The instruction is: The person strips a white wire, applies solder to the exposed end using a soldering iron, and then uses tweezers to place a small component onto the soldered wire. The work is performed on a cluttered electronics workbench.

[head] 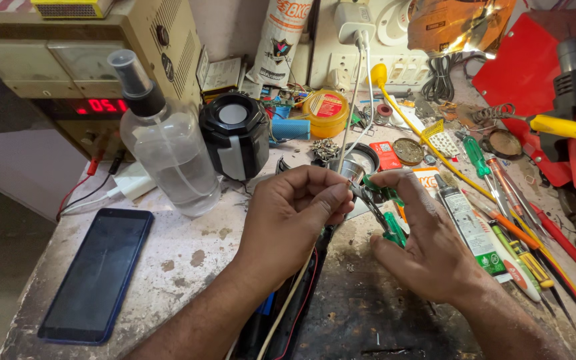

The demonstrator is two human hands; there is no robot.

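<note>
The pair of small green-handled metal cutting pliers (387,217) sits just above the middle of the cluttered worktop (188,257), clamped in the right hand (428,247), its slim grey nose pointing left toward the fingertips of the left hand (291,213). That left hand is pinched together on something too small to make out, perhaps the end of the thin tan and red wires (295,303) that run down beneath the wrist. This looks like the trimming or stripping step of a wire job; the next move would call for a steady squeeze with the nose set exactly on the pinched end. The pliers look worn, with 2 glossy green grips. Just behind the hands stands a small round silver metal housing (357,165); to the left are a clear plastic spray bottle (168,157) and a dark blue smartphone lying flat (98,273); screwdrivers (501,200) lie to the right.
</note>
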